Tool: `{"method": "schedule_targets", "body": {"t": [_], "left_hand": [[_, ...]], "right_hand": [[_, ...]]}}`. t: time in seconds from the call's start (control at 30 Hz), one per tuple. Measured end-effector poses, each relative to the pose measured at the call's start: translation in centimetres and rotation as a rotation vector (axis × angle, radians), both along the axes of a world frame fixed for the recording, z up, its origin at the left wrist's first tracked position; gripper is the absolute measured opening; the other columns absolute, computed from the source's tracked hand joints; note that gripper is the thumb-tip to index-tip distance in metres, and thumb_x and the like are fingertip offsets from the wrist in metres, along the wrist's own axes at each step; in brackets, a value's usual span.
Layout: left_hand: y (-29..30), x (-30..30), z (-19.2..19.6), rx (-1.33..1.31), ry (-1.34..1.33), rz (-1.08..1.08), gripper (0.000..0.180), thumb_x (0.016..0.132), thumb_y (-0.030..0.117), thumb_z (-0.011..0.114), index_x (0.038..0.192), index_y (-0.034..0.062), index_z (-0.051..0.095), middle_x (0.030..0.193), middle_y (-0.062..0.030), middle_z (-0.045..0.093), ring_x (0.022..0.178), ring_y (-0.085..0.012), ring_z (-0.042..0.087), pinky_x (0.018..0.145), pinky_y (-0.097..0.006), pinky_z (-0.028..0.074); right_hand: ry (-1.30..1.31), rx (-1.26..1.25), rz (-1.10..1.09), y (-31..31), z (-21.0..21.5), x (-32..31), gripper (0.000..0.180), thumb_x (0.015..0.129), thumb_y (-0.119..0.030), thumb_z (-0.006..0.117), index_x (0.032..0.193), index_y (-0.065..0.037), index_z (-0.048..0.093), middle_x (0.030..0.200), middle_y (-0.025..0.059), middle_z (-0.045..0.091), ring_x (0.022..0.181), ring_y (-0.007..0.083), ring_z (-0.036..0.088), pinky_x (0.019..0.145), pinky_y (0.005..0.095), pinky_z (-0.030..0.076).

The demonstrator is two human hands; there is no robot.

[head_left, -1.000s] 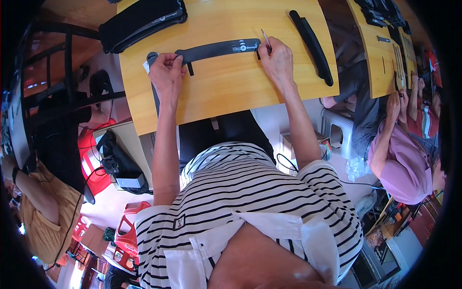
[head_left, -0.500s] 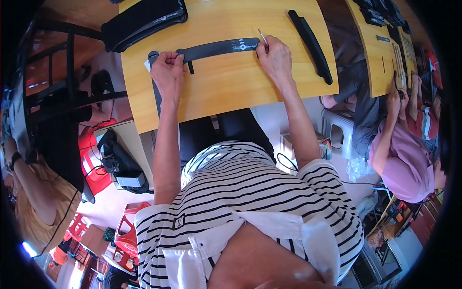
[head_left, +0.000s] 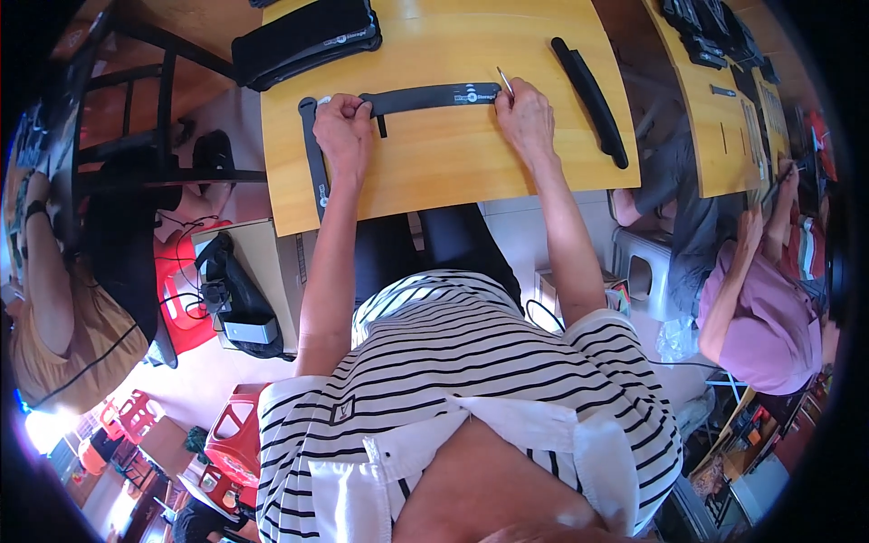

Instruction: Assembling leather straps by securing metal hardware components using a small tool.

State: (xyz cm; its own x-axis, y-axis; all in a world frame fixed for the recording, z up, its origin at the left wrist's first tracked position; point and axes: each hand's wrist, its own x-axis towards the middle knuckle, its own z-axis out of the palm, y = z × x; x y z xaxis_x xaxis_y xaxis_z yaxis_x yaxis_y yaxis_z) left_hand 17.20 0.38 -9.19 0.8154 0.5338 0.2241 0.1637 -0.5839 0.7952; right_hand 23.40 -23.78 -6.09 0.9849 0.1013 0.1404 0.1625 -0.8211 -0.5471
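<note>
Black strap (head_left: 425, 98) — between both hands

Stacked black pads (head_left: 306, 38), red stool (head_left: 184, 285)

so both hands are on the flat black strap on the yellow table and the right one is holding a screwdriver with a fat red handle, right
Not quite. The head view shows both hands on the black strap on the yellow table, left hand at one end and right hand at the other, but the right hand holds a thin silvery tool, not a fat red-handled screwdriver.
</note>
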Motion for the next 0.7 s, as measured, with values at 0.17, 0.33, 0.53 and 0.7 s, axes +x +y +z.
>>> {"method": "schedule_targets", "body": {"t": [0.17,0.33,0.53,0.7], "left_hand": [[-0.9,-0.1,2.2,-0.166,0.054,0.059,0.016,0.072,0.005,0.067,0.081,-0.0027,0.058,0.066,-0.0109,0.057,0.063,-0.0217,0.058,0.060,-0.033,0.046],[-1.2,-0.7,4.1,-0.388,0.097,0.044,0.015,0.076,-0.001,0.060,0.090,-0.0037,0.054,0.076,-0.0139,0.058,0.071,-0.0243,0.061,0.063,-0.033,0.047],[-3.1,-1.8,4.3,0.219,0.001,-0.199,0.033,0.080,0.012,0.060,0.108,-0.0022,0.052,0.106,-0.0194,0.054,0.106,-0.0304,0.051,0.087,-0.042,0.041],[-7.0,-1.9,2.5,0.696,0.069,-0.412,0.062,0.083,0.036,0.055,0.130,-0.0004,0.037,0.135,-0.0175,0.034,0.129,-0.0289,0.029,0.103,-0.049,0.022]], "right_hand": [[0.002,0.010,-0.040,-0.1,-0.1,0.1,0.014,0.078,-0.013,0.054,0.074,0.000,0.054,0.080,0.0208,0.061,0.078,0.0402,0.059,0.068,0.0491,0.047],[0.033,0.099,-0.013,-0.7,-0.2,0.7,0.014,0.078,-0.015,0.057,0.077,-0.001,0.055,0.078,0.0188,0.062,0.077,0.0377,0.060,0.067,0.0476,0.047],[-0.025,0.171,-0.009,-1.5,1.0,1.6,0.017,0.080,-0.019,0.058,0.082,-0.003,0.056,0.077,0.0161,0.061,0.074,0.0346,0.061,0.066,0.0452,0.048],[-0.318,-0.124,0.030,2.8,0.2,2.0,0.023,0.084,-0.029,0.054,0.093,-0.007,0.053,0.090,0.0159,0.054,0.068,0.0356,0.061,0.061,0.0453,0.050]]}}
